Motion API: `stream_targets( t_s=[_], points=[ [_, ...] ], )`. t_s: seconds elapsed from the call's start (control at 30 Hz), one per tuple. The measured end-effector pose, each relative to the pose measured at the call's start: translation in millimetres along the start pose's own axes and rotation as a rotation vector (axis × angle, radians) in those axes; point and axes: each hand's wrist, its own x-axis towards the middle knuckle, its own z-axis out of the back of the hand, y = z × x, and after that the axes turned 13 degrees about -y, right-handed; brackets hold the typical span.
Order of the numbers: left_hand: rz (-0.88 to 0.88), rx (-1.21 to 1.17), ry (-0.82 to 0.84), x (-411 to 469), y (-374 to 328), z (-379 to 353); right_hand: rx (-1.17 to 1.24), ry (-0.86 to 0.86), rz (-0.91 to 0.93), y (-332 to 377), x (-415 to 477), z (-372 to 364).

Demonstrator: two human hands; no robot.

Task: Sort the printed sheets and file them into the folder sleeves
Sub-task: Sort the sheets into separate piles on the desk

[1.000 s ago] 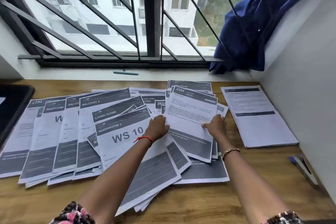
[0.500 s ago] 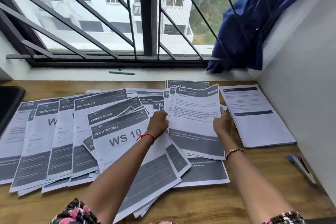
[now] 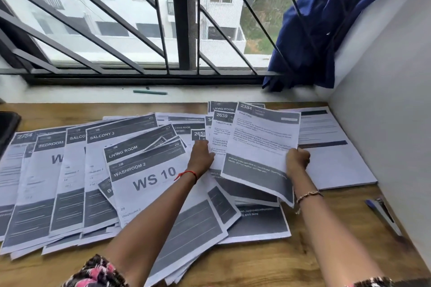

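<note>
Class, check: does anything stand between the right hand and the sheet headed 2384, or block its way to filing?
Nothing between them: the right hand grips the 2384 sheet by its right edge, raised above the pile. No folder is in view.

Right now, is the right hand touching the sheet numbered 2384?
Touching. The head view shows the right hand gripping the lower right edge of the 2384 sheet, its fingers curled round that edge with no gap.

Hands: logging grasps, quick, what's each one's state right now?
Left hand: on the 2639 sheet; grip cannot be told.
Right hand: closed, pinching the 2384 sheet.
</note>
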Motion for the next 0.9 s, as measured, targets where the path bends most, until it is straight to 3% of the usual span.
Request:
stream_targets(
  t_s=[0.17,0.57,0.67,0.77,0.9],
  points=[
    [0.038,0.012,-0.016,5,0,-6,-0.116,0.128,0.086,-11,-13,-1],
    [0.000,0.040,-0.095,0,-1,-10,-0.170,0.126,0.136,-15,-15,-9],
    [-0.022,-0.063,-0.131,-3,-6,-10,-0.174,0.128,0.126,-15,-14,-10],
    [-0.103,-0.178,-0.044,-7,-15,-10,-0.142,0.132,0.109,-15,-12,-10],
    [-0.084,-0.319,0.025,-9,-27,-12,-0.069,0.097,0.094,-16,-12,-9]
  ],
)
